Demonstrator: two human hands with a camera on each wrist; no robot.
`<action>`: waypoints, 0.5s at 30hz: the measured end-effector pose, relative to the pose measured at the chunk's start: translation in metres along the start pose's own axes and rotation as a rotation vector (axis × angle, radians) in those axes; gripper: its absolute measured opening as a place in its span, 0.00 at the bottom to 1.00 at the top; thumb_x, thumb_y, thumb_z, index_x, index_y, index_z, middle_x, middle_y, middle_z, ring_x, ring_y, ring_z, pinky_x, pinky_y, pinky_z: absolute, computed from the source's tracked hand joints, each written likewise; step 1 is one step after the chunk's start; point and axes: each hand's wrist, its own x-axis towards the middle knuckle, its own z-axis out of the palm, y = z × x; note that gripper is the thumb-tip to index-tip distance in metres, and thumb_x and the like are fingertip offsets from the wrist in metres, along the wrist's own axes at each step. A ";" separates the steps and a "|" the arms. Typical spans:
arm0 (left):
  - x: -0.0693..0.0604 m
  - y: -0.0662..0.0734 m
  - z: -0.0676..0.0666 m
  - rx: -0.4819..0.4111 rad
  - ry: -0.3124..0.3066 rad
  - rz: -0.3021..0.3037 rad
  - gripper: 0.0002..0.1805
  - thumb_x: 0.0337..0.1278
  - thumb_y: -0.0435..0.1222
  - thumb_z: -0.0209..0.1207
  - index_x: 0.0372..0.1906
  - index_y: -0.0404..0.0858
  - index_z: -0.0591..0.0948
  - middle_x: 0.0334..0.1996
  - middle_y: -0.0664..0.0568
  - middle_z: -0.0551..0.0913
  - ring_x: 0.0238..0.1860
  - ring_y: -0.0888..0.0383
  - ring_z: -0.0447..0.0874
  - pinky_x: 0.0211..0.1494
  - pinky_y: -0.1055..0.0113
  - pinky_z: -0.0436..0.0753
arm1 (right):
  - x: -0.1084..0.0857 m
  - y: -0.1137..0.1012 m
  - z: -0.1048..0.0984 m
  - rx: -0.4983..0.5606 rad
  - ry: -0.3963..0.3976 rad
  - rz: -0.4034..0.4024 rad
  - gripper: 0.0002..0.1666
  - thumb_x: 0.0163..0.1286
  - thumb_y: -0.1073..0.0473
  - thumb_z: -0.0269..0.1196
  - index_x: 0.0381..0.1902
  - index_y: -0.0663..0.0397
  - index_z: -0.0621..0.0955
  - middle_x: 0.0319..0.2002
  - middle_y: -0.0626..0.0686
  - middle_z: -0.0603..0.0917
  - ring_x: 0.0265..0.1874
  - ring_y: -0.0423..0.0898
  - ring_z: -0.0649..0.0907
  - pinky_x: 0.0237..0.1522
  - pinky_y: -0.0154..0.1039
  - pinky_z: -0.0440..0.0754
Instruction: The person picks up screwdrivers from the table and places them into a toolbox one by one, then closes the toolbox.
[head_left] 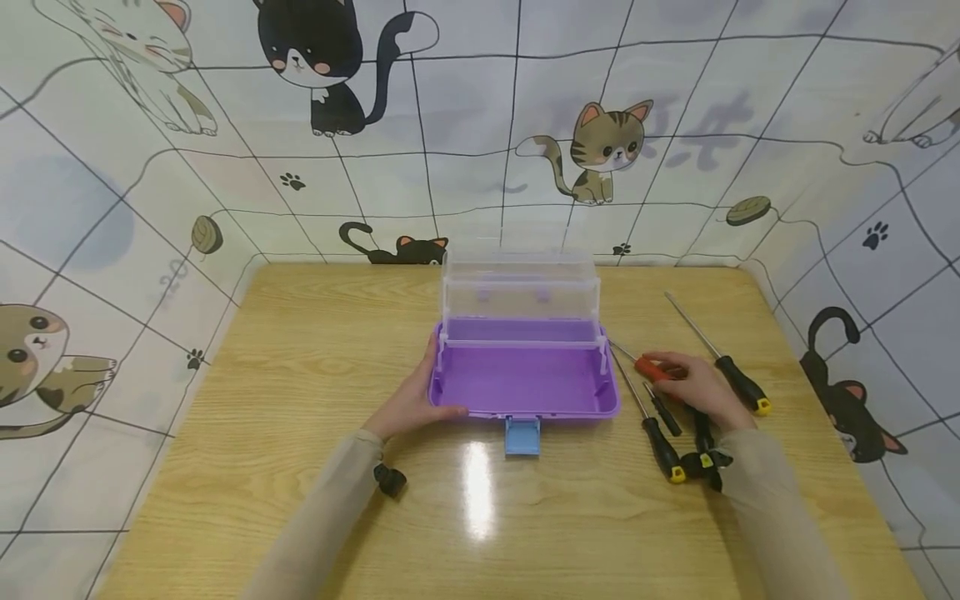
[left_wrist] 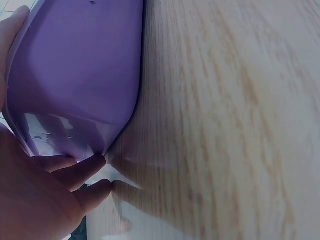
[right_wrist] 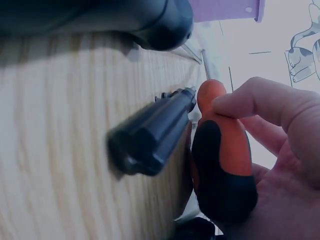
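A purple box (head_left: 525,379) with a raised clear lid (head_left: 521,292) stands open on the wooden table. Its blue latch (head_left: 522,437) hangs at the front. My left hand (head_left: 412,402) holds the box's left end, thumb along the front rim; in the left wrist view, fingertips touch the purple wall (left_wrist: 80,70). To the right of the box, my right hand (head_left: 703,387) pinches a red-and-black screwdriver (right_wrist: 227,150) by its handle, thumb on the red part. Close beside that handle, a small black screwdriver (right_wrist: 150,132) lies on the table.
A long screwdriver (head_left: 738,383) with a black-yellow handle lies on the far right. Another black-yellow screwdriver (head_left: 662,450) lies near the box's right side. Black pliers (head_left: 703,458) lie under my right wrist. Cat-patterned sheeting (head_left: 480,183) surrounds the table.
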 end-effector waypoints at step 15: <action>0.002 -0.013 0.002 0.007 0.006 -0.024 0.76 0.36 0.39 0.78 0.75 0.58 0.27 0.76 0.53 0.34 0.74 0.46 0.44 0.71 0.46 0.53 | -0.003 -0.012 -0.002 0.121 0.092 0.080 0.28 0.68 0.65 0.60 0.66 0.65 0.71 0.54 0.70 0.76 0.43 0.47 0.75 0.36 0.30 0.76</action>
